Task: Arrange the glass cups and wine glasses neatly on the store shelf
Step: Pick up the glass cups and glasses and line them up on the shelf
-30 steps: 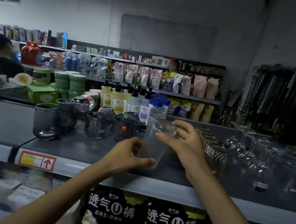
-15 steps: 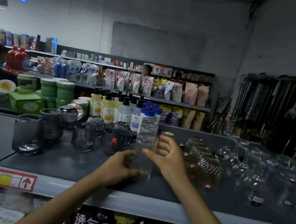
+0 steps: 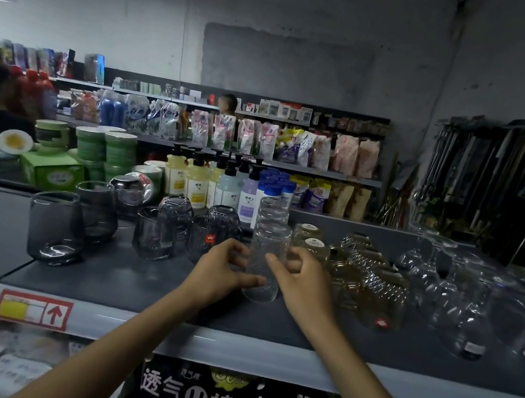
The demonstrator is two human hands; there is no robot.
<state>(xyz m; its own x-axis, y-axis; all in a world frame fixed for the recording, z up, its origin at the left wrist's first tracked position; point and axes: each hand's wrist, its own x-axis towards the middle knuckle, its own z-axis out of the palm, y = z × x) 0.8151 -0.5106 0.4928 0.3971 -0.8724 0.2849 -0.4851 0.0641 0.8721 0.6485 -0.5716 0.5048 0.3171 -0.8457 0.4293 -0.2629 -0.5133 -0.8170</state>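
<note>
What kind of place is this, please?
Most likely a small general store. A price label sits on the shelf edge, pump bottles and packaged goods fill shelves behind, and the left hand and right hand hold a clear glass cup among many others.

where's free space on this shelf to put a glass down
Bare shelf lies along the front, between the leftmost grey glass and the left hand, and left of that glass. Right of the right hand, amber cups and wine glasses crowd it.

Bare shelf before crowded glasses
</note>
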